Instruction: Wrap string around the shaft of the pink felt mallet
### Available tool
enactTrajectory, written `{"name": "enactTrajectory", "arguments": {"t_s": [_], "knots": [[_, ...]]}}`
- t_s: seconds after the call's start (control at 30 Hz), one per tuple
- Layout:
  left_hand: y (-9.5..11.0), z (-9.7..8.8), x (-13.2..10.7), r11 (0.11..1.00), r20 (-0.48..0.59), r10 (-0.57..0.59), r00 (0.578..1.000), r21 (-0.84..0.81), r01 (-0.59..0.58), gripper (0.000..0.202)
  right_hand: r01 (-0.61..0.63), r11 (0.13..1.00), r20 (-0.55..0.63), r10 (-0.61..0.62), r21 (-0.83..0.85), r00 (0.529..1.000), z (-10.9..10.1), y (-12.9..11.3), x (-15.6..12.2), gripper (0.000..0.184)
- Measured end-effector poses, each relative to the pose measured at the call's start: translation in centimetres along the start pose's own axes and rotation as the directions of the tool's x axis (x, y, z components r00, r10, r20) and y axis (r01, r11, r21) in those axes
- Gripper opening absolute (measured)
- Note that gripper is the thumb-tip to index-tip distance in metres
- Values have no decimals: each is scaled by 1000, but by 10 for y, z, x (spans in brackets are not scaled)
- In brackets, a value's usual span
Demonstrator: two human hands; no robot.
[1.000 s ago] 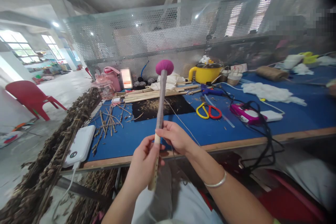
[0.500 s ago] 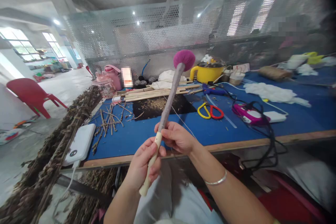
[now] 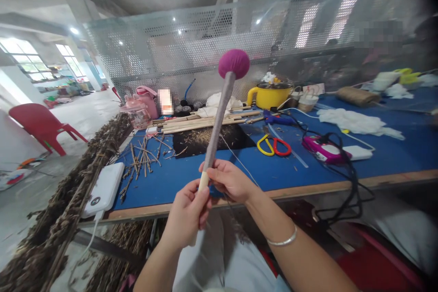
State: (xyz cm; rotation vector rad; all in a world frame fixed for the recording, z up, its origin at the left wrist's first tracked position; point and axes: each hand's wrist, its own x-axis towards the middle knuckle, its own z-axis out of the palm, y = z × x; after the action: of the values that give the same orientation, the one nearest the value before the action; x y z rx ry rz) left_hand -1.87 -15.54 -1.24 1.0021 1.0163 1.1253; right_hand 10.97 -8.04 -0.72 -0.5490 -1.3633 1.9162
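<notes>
A mallet with a round purple padded head [image 3: 234, 64] is held up at a slant over the table's front edge. Grey wrapping covers its upper shaft [image 3: 219, 123], and the lower handle [image 3: 203, 181] is pale bare wood. My left hand [image 3: 190, 212] is closed around that pale handle. My right hand [image 3: 229, 180] pinches the shaft where the grey wrapping ends; part of its grip is hidden. Behind the shaft a thin thread [image 3: 239, 157] runs down toward my right wrist. Scissors [image 3: 273, 146] with yellow and red handles lie beyond my right hand.
On the blue tabletop [image 3: 153, 191] are dry twigs [image 3: 143, 157], pale wooden sticks [image 3: 201, 124], a black mat [image 3: 188, 143] with shavings, a glue gun [image 3: 280, 119], a yellow pot [image 3: 272, 96] and a purple device [image 3: 321, 148] with cables. A white power bank [image 3: 104, 189] lies left, beside dried plant bundles [image 3: 68, 200].
The mallet has turned slightly, its purple head moving up and left and standing a bit more upright. My left hand has shifted a little rightward; both hands keep hold.
</notes>
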Motion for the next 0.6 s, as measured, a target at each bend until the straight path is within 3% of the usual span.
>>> {"name": "enactTrajectory", "arguments": {"t_s": [0.1,0.17,0.27,0.37,0.43,0.5,0.6], "knots": [[2,-3,-2,978,141,-80,987,-182,105,31,3,996,102,-13,94,995,-3,1,-3,38],[4,-4,-3,981,172,-81,982,-161,109,34,15,996,110,-25,88,994,-3,0,-3,37],[7,-2,-7,986,13,8,1000,168,-10,38,40,999,-5,-40,-10,999,1,-2,-1,31],[7,2,-10,795,-198,226,954,603,-63,39,44,993,-140,-59,-107,988,8,0,4,31],[5,4,-9,699,-227,298,927,713,-50,39,48,991,-184,-71,-127,980,12,2,7,32],[3,4,-6,740,-215,285,934,669,-72,36,50,993,-195,-70,-105,978,15,4,8,32],[0,2,-2,919,-162,124,979,392,-52,31,31,998,-154,-39,-49,987,16,4,7,32]]}}
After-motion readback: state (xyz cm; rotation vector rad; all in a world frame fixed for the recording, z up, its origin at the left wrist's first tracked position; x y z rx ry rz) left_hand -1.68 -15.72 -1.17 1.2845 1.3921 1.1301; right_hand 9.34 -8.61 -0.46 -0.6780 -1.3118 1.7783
